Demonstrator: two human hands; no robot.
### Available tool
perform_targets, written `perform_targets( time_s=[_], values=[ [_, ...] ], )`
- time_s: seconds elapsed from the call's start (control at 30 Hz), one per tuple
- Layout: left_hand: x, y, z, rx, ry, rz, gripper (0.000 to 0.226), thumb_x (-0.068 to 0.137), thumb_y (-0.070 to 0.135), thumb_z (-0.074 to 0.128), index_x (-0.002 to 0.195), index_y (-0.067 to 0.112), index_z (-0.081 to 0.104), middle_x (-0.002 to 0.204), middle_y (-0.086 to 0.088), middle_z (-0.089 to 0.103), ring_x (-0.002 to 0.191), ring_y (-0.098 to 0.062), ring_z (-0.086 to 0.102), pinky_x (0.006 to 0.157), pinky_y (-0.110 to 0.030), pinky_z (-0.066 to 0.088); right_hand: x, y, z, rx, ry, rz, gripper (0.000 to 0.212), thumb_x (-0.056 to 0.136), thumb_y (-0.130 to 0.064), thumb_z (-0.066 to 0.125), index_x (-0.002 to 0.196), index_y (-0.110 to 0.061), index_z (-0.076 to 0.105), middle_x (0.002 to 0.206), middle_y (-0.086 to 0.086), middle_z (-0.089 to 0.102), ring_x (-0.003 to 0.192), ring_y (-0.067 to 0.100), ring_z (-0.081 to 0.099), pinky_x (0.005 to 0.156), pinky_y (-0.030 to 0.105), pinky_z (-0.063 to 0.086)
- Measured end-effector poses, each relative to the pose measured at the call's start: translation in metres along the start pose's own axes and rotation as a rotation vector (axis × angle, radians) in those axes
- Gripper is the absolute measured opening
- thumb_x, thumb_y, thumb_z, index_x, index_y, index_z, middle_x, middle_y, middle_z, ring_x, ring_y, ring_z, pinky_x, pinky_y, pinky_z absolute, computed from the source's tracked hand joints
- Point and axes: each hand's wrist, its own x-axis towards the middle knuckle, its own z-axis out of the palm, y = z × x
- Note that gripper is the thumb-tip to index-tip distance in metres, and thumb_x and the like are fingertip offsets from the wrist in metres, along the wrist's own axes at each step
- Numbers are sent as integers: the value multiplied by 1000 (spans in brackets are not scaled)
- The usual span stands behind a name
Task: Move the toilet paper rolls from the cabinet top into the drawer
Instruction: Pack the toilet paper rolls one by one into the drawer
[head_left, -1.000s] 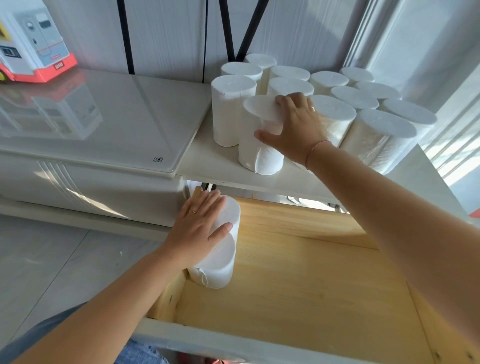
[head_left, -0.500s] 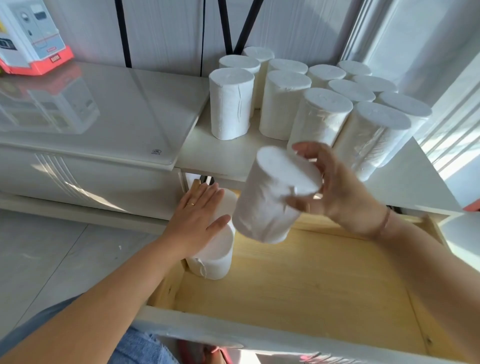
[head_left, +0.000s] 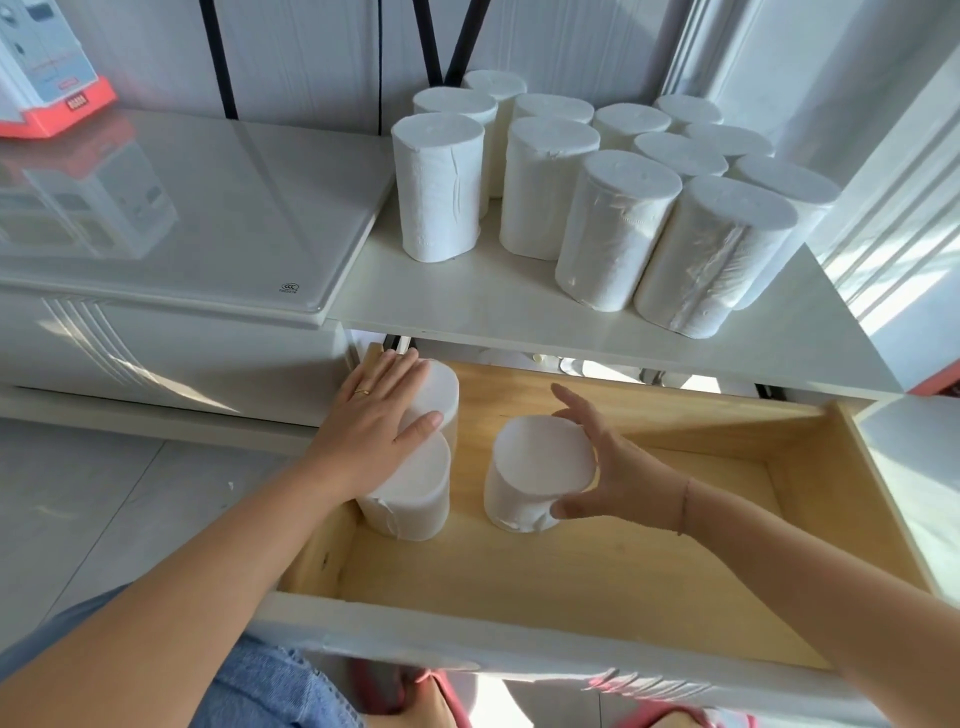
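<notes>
The wooden drawer (head_left: 597, 571) is pulled out below the white cabinet top (head_left: 493, 306). Several wrapped white toilet paper rolls (head_left: 618, 228) stand upright in a cluster on that top. In the drawer's left back corner two rolls stand one behind the other, the front one (head_left: 410, 499) and the back one (head_left: 441, 389). My left hand (head_left: 379, 431) lies flat on their tops. A third roll (head_left: 535, 467) stands upright on the drawer floor just right of them. My right hand (head_left: 618, 467) curls around its right side, thumb low at the front, fingers behind the top.
A glossy glass-topped unit (head_left: 182, 208) adjoins the cabinet on the left, with a red and white box (head_left: 47, 78) at its far corner. A white wall panel and bright window frame (head_left: 893, 208) close off the right side. Grey floor tiles (head_left: 104, 519) lie left of the drawer.
My right hand took a roll from the front of the cluster, carried it down and set it upright on the drawer floor. My left hand stayed on the rolls in the corner.
</notes>
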Motion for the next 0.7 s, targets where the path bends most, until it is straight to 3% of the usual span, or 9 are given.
perform_targets(
  time_s=[0.1,0.2,0.3,0.4,0.53,0.63,0.7],
  values=[
    [1,-1,1,3,3,1,81,81,71,3,149,27,9,158,9,2,137,2,-16,115,-29,-6,-1,-4,-1,159,-64,172,86,82,-44,70,148,-42,15,144,-7,38,128,17,43,103,32,44],
    [0,0,0,4,-6,0,81,81,71,2,149,28,7,158,9,0,137,2,-16,115,-29,-6,-1,-14,3,366,-139,360,56,89,-50,55,140,-40,35,138,-8,51,126,22,49,96,51,50],
    [0,0,0,15,-10,-9,78,83,70,4,149,28,7,158,10,-1,137,1,-16,115,-29,-7,-5,-21,14,469,-264,459,44,91,-44,56,132,-37,42,129,2,54,106,31,58,89,51,55],
    [0,1,0,21,-18,-17,73,86,65,8,149,28,5,158,9,-1,137,1,-17,115,-30,-7,-12,-30,38,558,-416,498,34,92,-38,58,124,-34,46,110,6,58,83,26,60,87,44,55],
    [0,2,-1,9,-22,-21,71,87,63,10,149,27,4,158,10,-2,139,-1,-17,116,-31,-7,-15,-48,76,682,-461,510,45,92,-34,60,134,-27,45,117,5,60,90,18,65,84,29,57],
    [-1,3,-2,6,-22,-19,65,94,59,16,149,26,6,159,8,-1,143,-6,-12,117,-33,-6,-8,-64,92,724,-473,542,43,95,-35,56,133,-20,47,105,3,60,80,13,64,78,23,57],
    [-2,4,-3,-6,-16,-16,63,96,56,19,149,25,7,159,7,1,143,-7,-11,117,-33,-5,-3,-73,98,734,-475,561,44,95,-35,55,133,-13,48,111,8,60,77,13,63,78,24,56]
  ],
)
